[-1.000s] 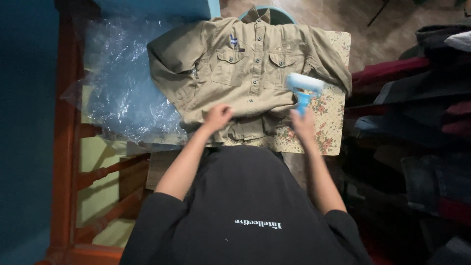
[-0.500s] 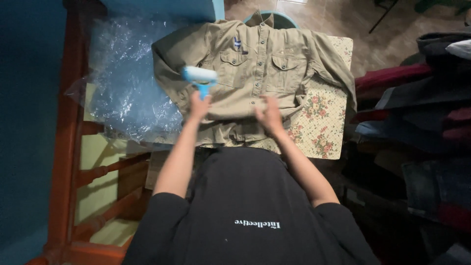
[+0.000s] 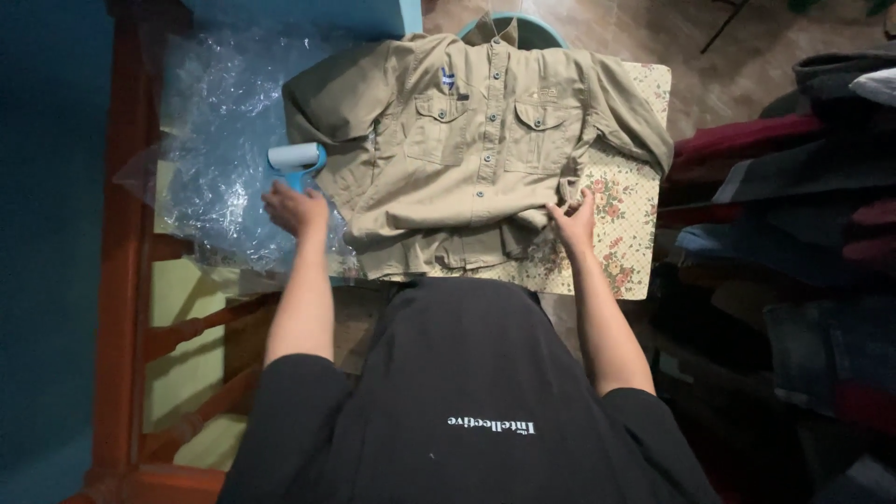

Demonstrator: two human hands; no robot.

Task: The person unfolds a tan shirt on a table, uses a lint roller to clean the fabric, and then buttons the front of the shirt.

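My left hand (image 3: pixel 297 207) is closed around the blue handle of a lint roller (image 3: pixel 295 159), which sits out at about 10 o'clock from me, just off the shirt's left edge and over the crinkled clear plastic sheet (image 3: pixel 219 121). The handle runs toward 12 o'clock, away from me, and the white roll lies crosswise at its far end, its long axis going from 9 to 3 o'clock.

The khaki shirt (image 3: pixel 476 149) lies flat, buttoned front up, collar at 12 o'clock and hem toward me at 6, so its long axis runs straight away from me. Its sleeves are folded in along both sides. My right hand (image 3: pixel 574 221) rests at about 2 o'clock with its fingers pinching the hem near the shirt's lower right corner.

The shirt rests on a floral cloth (image 3: pixel 625 219) that covers the surface; the cloth shows bare along the right side and at the near edge. A red-brown wooden frame (image 3: pixel 121 233) runs along the left at 9 o'clock, with a blue wall beyond it. Dark folded clothes (image 3: pixel 793 177) are stacked at 3 o'clock, close beside the cloth's right edge. A tiled floor (image 3: pixel 728 56) shows at 1 o'clock.

Open room lies mostly to the left, over the plastic; the right edge is crowded by the stack.
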